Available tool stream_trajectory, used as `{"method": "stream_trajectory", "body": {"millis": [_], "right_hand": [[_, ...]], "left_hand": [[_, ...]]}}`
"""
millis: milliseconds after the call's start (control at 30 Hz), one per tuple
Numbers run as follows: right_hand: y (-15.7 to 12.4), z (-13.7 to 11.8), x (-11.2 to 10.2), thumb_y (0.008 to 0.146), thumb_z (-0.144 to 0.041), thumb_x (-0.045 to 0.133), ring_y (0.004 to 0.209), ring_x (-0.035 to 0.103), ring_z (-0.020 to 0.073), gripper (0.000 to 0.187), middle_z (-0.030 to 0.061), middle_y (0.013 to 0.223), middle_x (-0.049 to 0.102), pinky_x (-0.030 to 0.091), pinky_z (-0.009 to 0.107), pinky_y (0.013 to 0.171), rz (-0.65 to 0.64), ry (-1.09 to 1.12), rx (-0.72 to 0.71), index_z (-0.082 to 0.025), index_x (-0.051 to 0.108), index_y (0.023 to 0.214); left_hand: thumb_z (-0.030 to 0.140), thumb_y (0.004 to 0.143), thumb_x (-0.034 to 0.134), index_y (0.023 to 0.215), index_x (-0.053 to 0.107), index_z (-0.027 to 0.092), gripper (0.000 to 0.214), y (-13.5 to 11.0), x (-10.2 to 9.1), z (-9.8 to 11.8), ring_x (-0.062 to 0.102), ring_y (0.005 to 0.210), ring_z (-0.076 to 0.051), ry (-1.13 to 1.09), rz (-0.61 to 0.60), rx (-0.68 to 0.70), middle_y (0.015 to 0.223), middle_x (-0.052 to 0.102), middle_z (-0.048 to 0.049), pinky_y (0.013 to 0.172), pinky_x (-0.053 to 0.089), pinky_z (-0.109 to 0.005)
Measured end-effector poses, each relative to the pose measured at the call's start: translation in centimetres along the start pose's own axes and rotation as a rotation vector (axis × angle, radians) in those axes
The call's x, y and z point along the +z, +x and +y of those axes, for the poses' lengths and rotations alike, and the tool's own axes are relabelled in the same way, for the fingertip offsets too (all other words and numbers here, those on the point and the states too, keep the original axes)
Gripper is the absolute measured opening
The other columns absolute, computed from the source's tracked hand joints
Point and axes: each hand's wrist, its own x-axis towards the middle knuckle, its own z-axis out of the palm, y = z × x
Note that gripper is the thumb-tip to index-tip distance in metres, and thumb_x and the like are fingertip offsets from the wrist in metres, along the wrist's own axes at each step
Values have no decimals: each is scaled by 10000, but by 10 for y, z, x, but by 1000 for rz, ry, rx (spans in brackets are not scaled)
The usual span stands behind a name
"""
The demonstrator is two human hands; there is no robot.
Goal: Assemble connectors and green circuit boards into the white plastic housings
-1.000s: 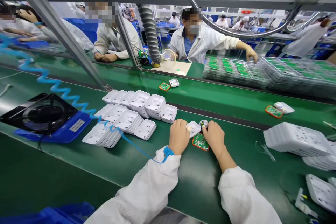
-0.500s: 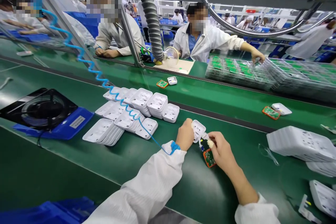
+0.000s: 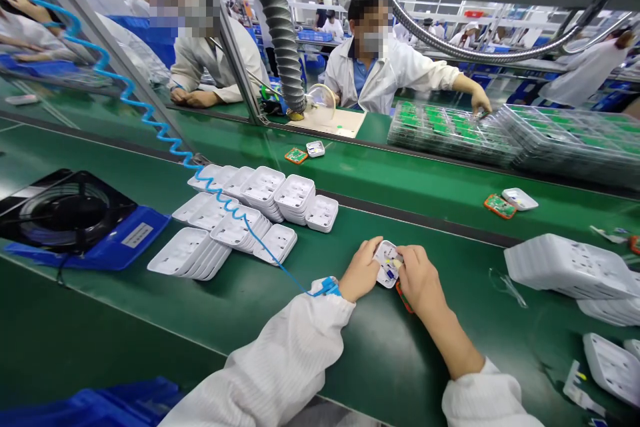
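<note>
My left hand, a blue strap round its wrist, grips the left edge of a small white plastic housing just above the green bench. The housing's hollow side faces up. Pinched in my right hand is a small white part with yellow and blue bits, pressed into the housing; my fingers hide much of it. An orange-edged circuit board shows beneath my right hand, mostly covered. Whether the board is joined to the small part I cannot tell.
Stacks of white housings stand to the left, more stacks to the right. A black fan lies at far left. Boards with housings sit on the green conveyor. A co-worker's hand touches trays of boards.
The small white part has moved from beside the housing into it. My right hand has closed in on my left, and the circuit board is now mostly hidden below it.
</note>
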Motion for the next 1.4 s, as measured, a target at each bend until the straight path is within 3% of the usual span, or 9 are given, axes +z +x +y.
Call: {"method": "stream_trajectory", "body": {"millis": [267,467,567,633,733,800,967,1133,1400], "right_hand": [[1,1,1,804,-91,337,785,503,151,253,70,919,519,402,252,704,5,-9,9,-162,546,927],[-1,-9,1,844,-153,360,839,486,175,225,65,867,549,374,291,756,-22,6,-66,-181,582,859],[1,-6,1,820,-229,437,913,482,196,195,76,965,561,369,326,802,16,88,3,-182,571,953],[3,-1,1,809,-256,449,885,504,180,224,68,962,571,391,306,777,-24,211,88,-176,550,992],[6,7,2,817,-253,420,746,527,140,168,18,832,585,409,260,684,-168,367,142,-191,558,891],[8,9,1,808,-254,435,725,530,132,146,8,815,583,413,251,677,-187,397,159,-194,561,853],[7,3,-7,824,-267,435,830,528,151,192,51,915,568,407,273,762,20,293,150,-175,546,951],[2,-14,3,814,-234,429,803,499,168,135,39,835,554,372,287,735,-95,109,-30,-192,547,863],[2,-17,15,803,-171,396,775,468,182,143,47,788,527,339,289,726,-112,-60,-39,-180,538,813]], "left_hand": [[23,623,403,1100,455,199,511,-3,2,0,547,917,-141,-166,-125,-52,1028,573,-22,770,453,-253],[188,757,445,961,543,185,227,-2,0,1,541,841,-133,-88,-38,-80,916,593,-9,754,427,-238],[173,745,428,897,556,173,198,-2,-2,4,536,781,-127,-99,-24,-56,850,592,-2,708,424,-226],[164,733,430,888,556,175,200,-4,-1,8,531,754,-123,-69,-22,-25,828,592,7,689,418,-220],[153,724,435,848,566,179,182,-6,0,11,530,753,-123,12,-27,30,813,598,14,693,411,-219],[149,722,440,833,567,180,171,-6,2,9,531,739,-121,31,9,23,796,598,17,680,408,-217],[186,760,439,861,548,183,149,0,1,-3,522,682,-110,-25,162,-144,763,583,19,629,409,-212],[303,830,409,843,552,185,186,0,1,-4,536,765,-124,-41,174,-146,806,593,3,688,429,-223],[276,830,394,965,598,209,253,-3,2,0,574,916,-157,-7,115,-158,971,644,-16,818,431,-260]]}}
